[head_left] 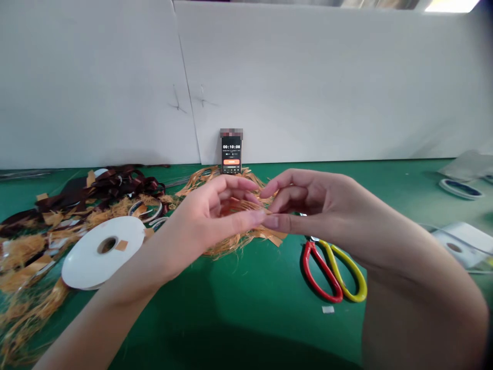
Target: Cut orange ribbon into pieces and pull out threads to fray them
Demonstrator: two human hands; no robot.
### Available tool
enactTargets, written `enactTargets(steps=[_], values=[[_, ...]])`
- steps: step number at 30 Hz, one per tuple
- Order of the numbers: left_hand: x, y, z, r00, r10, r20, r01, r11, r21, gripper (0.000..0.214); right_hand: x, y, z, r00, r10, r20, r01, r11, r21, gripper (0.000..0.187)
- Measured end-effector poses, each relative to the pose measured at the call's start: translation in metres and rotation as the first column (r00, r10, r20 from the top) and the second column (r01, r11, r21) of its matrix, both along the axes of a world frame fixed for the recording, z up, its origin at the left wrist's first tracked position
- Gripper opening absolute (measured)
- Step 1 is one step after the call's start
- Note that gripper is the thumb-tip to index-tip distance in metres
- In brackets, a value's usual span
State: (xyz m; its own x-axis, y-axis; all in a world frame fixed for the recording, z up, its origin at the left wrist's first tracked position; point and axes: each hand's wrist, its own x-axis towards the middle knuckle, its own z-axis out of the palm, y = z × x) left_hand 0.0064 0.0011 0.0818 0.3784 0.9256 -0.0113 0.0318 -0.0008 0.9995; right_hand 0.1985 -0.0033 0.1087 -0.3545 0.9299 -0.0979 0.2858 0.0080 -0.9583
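On my head feed, the person's bare left hand (210, 210) and bare right hand (314, 203) meet at the thumb tips, fingers curled inward. Thin tan fibrous strands (242, 206) show between them, but I can't tell whether either hand grips these or they belong to the loose tan fibre bundle (227, 245) on the green tabletop (250, 303) behind, much of it hidden by the hands. The right hand covers most of the blades of the scissors with red and yellow loop handles (334, 272). The left forearm overlaps the round white spool (87, 257). An upright black phone (231, 154) reads 00:10:08 (its top is pixelated for me). The white object with a round hole (468, 241) runs off the right edge.
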Motion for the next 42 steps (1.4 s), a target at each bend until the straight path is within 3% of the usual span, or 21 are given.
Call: enactTargets(steps=[6, 12, 14, 19, 22, 27, 31, 36, 39, 42], values=[[0.0, -0.001, 0.001, 0.992, 0.029, -0.124, -0.016, 0.994, 0.106, 0.025, -0.001, -0.002, 0.001, 0.997, -0.048, 0.057, 0.048, 0.999, -0.004, 0.021], [0.007, -0.005, -0.001, 0.961, 0.163, -0.223, -0.09, 0.949, 0.303, 0.015, -0.006, -0.005, 0.0, 0.989, -0.12, 0.083, 0.119, 0.993, 0.01, 0.02], [0.011, -0.008, -0.003, 0.924, 0.247, -0.293, -0.101, 0.895, 0.435, 0.012, -0.008, -0.005, 0.0, 0.986, -0.126, 0.108, 0.125, 0.992, 0.017, 0.02], [0.017, -0.011, -0.009, 0.801, 0.452, -0.392, -0.031, 0.686, 0.727, 0.019, -0.006, -0.003, -0.005, 0.995, -0.062, 0.084, 0.064, 0.998, -0.024, 0.015], [0.014, -0.007, -0.009, 0.752, 0.515, -0.413, -0.018, 0.642, 0.767, 0.022, -0.004, -0.002, -0.005, 0.992, -0.075, 0.099, 0.078, 0.996, -0.031, 0.016], [0.005, 0.003, -0.01, 0.744, 0.517, -0.423, -0.128, 0.732, 0.669, 0.03, -0.002, -0.002, 0.0, 0.982, -0.127, 0.136, 0.131, 0.991, -0.014, 0.018], [-0.001, 0.004, -0.011, 0.87, 0.415, -0.265, -0.232, 0.819, 0.525, 0.04, -0.001, -0.002, 0.0, 0.975, -0.158, 0.158, 0.161, 0.987, -0.002, 0.018], [-0.002, -0.002, 0.002, 0.985, 0.118, -0.128, -0.093, 0.979, 0.181, 0.026, 0.0, 0.0, -0.003, 0.984, -0.091, 0.155, 0.091, 0.996, 0.011, 0.01], [-0.001, -0.003, 0.01, 0.99, 0.015, -0.138, -0.01, 0.999, 0.04, 0.025, 0.0, -0.001, -0.003, 0.987, -0.061, 0.151, 0.058, 0.998, 0.022, 0.007], [0.0, -0.002, 0.009, 0.984, 0.046, -0.17, -0.04, 0.999, 0.037, 0.026, -0.001, -0.002, -0.001, 0.985, -0.056, 0.161, 0.054, 0.998, 0.011, 0.007]])
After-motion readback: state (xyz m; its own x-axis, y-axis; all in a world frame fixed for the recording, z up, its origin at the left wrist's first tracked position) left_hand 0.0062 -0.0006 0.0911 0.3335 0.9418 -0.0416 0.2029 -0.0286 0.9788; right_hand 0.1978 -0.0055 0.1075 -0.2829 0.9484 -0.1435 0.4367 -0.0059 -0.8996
